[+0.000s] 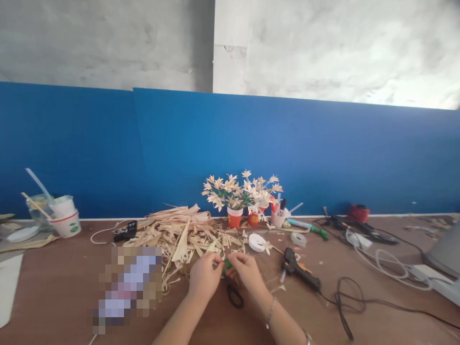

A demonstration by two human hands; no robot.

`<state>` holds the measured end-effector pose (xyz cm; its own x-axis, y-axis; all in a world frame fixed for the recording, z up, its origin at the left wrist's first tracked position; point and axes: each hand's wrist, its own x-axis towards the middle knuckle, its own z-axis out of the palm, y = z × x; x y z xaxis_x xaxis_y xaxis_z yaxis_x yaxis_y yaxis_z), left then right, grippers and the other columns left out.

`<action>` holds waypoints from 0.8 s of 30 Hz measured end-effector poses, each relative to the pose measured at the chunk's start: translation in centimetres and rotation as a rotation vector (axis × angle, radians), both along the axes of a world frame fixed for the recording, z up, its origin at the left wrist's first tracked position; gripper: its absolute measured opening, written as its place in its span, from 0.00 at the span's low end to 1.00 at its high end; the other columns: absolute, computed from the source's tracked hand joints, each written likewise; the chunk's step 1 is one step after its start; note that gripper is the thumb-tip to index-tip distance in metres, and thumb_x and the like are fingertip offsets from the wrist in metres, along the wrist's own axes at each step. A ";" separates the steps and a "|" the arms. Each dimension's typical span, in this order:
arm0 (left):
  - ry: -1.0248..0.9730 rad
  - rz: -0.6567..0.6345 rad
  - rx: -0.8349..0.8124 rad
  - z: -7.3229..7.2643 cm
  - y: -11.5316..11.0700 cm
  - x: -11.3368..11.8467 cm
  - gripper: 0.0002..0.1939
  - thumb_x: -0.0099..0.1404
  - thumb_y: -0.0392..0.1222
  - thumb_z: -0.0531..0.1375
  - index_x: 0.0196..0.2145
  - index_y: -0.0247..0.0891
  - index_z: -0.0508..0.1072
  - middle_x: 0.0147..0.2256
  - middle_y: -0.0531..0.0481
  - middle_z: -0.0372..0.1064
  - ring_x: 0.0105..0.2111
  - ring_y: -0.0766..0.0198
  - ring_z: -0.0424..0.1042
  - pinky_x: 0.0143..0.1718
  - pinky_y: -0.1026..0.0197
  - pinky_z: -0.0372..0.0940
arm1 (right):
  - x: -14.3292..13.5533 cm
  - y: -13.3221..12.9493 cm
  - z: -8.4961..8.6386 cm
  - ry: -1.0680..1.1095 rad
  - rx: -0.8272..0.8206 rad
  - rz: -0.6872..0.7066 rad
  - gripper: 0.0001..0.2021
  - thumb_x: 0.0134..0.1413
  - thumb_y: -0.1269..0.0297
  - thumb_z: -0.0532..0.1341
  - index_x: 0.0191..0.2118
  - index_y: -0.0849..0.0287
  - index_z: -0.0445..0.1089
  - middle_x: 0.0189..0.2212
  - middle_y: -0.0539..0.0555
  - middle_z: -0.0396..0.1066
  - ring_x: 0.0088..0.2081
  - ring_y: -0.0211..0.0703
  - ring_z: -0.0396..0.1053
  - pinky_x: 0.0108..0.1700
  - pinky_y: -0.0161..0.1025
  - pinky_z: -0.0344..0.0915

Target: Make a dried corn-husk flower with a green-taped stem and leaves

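My left hand (205, 277) and my right hand (247, 273) meet low in the middle of the view, fingers pinched. Between the fingertips is a small green piece (227, 264); its exact kind is too small to tell, and the fingers partly cover it. Both hands appear closed on it. Just below them lies a pair of scissors with a black handle loop (235, 297), the rest hidden near my right hand. A heap of dry, pale husk strips (179, 235) spreads beyond and to the left of my left hand.
Behind the hands stand pale flowers (235, 191) in red paper cups (235, 219). A black glue gun (300, 270) and its cable lie to the right, near white tape rolls (256, 243). A white cup (67, 225) stands far left; a blue panel (172, 153) borders the table.
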<state>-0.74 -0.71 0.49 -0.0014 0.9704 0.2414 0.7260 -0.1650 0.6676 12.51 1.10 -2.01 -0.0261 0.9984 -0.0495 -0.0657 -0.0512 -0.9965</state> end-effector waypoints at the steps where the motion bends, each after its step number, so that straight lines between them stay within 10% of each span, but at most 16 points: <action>1: -0.005 -0.007 0.002 0.0 0.0 0.0 0.04 0.54 0.35 0.57 0.26 0.39 0.72 0.29 0.52 0.72 0.32 0.63 0.69 0.32 0.65 0.56 | 0.0 0.0 0.0 -0.004 0.009 -0.005 0.25 0.30 0.42 0.64 0.22 0.63 0.67 0.14 0.51 0.67 0.18 0.40 0.67 0.19 0.33 0.58; 24: -0.139 -0.095 -0.028 -1.4 0.6 0.0 0.08 0.52 0.35 0.56 0.28 0.39 0.75 0.28 0.51 0.74 0.30 0.62 0.70 0.31 0.64 0.59 | 0.3 -0.7 0.5 -0.112 0.083 0.040 0.21 0.42 0.43 0.58 0.26 0.59 0.62 0.15 0.47 0.64 0.17 0.39 0.67 0.18 0.32 0.59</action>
<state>-0.79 -0.11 -0.96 0.0595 0.9742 0.2179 0.6079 -0.2084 0.7661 12.84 0.40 -1.53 -0.0653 0.9975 0.0282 0.0464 0.0312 -0.9984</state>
